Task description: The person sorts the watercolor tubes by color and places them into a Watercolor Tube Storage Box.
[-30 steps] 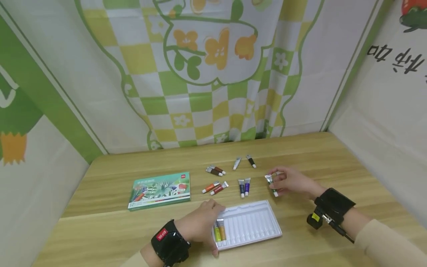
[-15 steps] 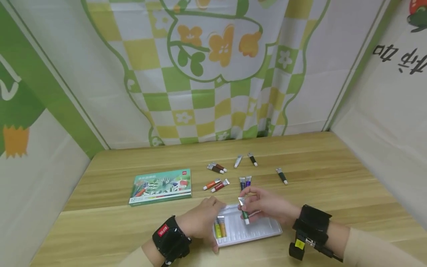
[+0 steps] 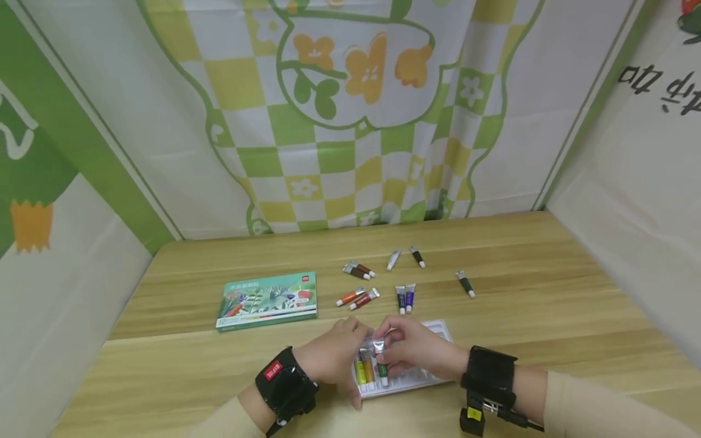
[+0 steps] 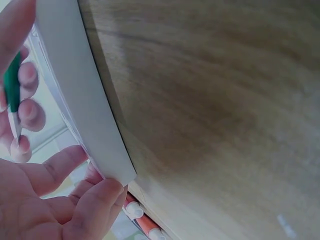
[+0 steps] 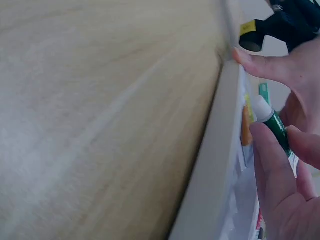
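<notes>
A green paint tube (image 3: 382, 366), white cap toward the person, is pinched between the thumb and fingers of my right hand (image 3: 420, 348). It is held over the white plastic tray (image 3: 405, 387), just right of a yellow tube (image 3: 360, 370) and an ochre tube (image 3: 369, 367) lying in the tray's left slots. My left hand (image 3: 335, 353) grips the tray's left end, thumb at the near edge and fingers at the far corner. In the right wrist view the green tube (image 5: 277, 130) shows between fingertips, its cap near the ochre tube (image 5: 246, 127). The right hand hides part of the slots.
Beyond the tray lie orange (image 3: 349, 297) and red (image 3: 364, 298) tubes, dark blue (image 3: 401, 298) and violet (image 3: 410, 297) ones, two brown tubes (image 3: 357, 270), a white (image 3: 393, 260), a black (image 3: 417, 257) and a dark green tube (image 3: 465, 284). A teal paint box (image 3: 267, 300) lies left.
My right hand has picked up the green tube from the table's right side and carried it left and nearer, over the tray beside the ochre tube. The left hand keeps its grip.
</notes>
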Tool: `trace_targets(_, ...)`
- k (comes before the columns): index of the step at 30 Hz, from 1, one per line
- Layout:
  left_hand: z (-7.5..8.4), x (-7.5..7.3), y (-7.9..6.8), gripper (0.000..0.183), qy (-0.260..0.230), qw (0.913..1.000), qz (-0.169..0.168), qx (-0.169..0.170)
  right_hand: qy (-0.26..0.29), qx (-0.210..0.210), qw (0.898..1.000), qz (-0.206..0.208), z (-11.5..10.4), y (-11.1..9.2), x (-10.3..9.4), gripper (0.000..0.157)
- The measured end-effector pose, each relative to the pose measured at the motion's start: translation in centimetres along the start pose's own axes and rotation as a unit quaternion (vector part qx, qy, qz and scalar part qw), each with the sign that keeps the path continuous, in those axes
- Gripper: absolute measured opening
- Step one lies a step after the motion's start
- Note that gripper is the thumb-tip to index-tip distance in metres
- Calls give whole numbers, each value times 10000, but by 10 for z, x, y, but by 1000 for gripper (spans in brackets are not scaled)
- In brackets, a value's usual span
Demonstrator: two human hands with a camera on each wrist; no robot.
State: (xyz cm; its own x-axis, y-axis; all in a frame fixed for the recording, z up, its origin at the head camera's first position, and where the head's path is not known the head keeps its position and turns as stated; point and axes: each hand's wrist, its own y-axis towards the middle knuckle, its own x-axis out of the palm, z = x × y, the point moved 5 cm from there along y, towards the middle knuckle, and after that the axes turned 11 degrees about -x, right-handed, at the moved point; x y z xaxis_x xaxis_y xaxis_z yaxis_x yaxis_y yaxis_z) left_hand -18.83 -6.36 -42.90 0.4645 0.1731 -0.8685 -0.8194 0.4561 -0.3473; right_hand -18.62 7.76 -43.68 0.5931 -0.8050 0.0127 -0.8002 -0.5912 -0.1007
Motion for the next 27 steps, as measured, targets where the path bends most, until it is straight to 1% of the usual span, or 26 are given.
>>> trace_targets(4,1,-1,-1,113,62,10000,50,52,-199,-54,9998,62,1,0,5,28)
trace_targets(10,1,-3,-4,111,102,9999,58,56,-755,-259,9968,74,-2,2,10,27)
trace_targets(13,2,-4,-5,111,98,9999,58,62,-797,-341,9962,107,-1,3,12,27)
trace_targets(17,3,-3,-4,110,71,9999,35,71,-964,-288,9949,88,0,3,11,27)
trace_targets(19,3,-3,-3,110,59,10000,16,66,-1202,-254,9924,49,0,4,8,28)
trace_targets(22,2,-3,-3,110,54,10000,-5,38,-1557,-324,9873,11,0,6,5,28)
trace_targets(27,3,-3,-2,110,107,9999,55,90,-1523,-437,9874,-15,0,8,5,28)
